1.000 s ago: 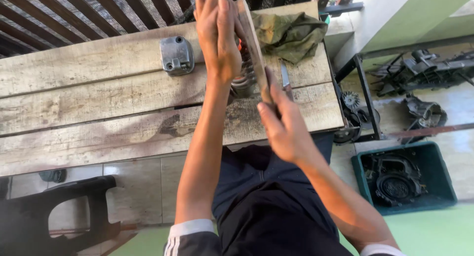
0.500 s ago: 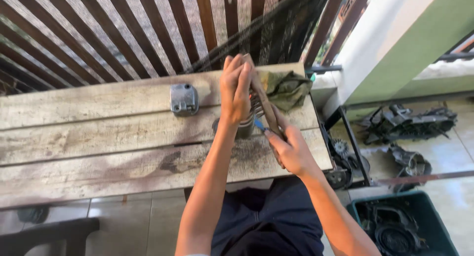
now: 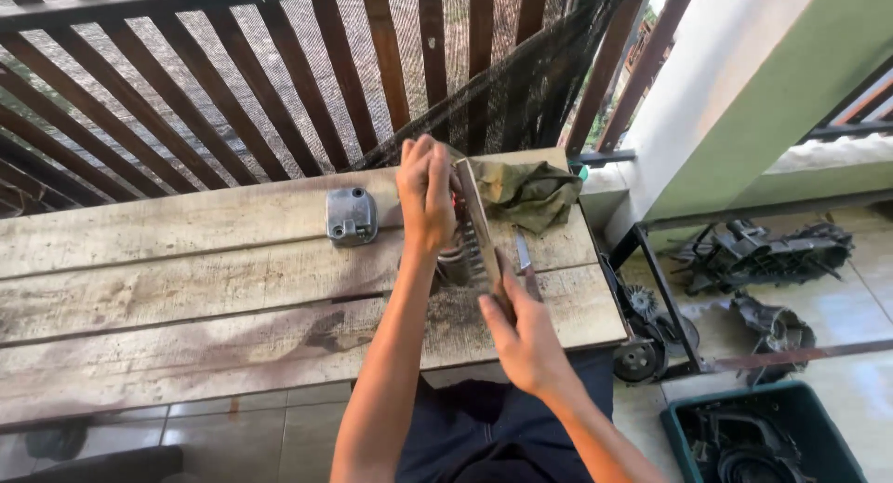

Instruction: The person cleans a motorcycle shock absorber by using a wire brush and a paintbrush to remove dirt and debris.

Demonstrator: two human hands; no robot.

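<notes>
My left hand [image 3: 426, 202] is closed over the top of a ribbed metal engine part [image 3: 456, 262] that stands on a worn wooden bench [image 3: 186, 297]. In my right hand [image 3: 523, 339] I grip the near end of a long flat metal bar [image 3: 476, 224], which lies against the right side of that part and runs up past my left fingers. A small knife with a dark handle [image 3: 524, 260] lies on the bench just right of the bar.
A grey metal cover plate [image 3: 351, 215] lies left of my left hand. An olive rag [image 3: 530, 191] sits at the bench's far right corner. Behind stands a slatted wooden railing [image 3: 279, 83]. On the floor at right are black engine parts [image 3: 753, 250] and a green tub [image 3: 763, 441].
The view has tilted up toward the railing. My hands stay on the part and the bar, the right hand sliding slightly lower along the bar.
</notes>
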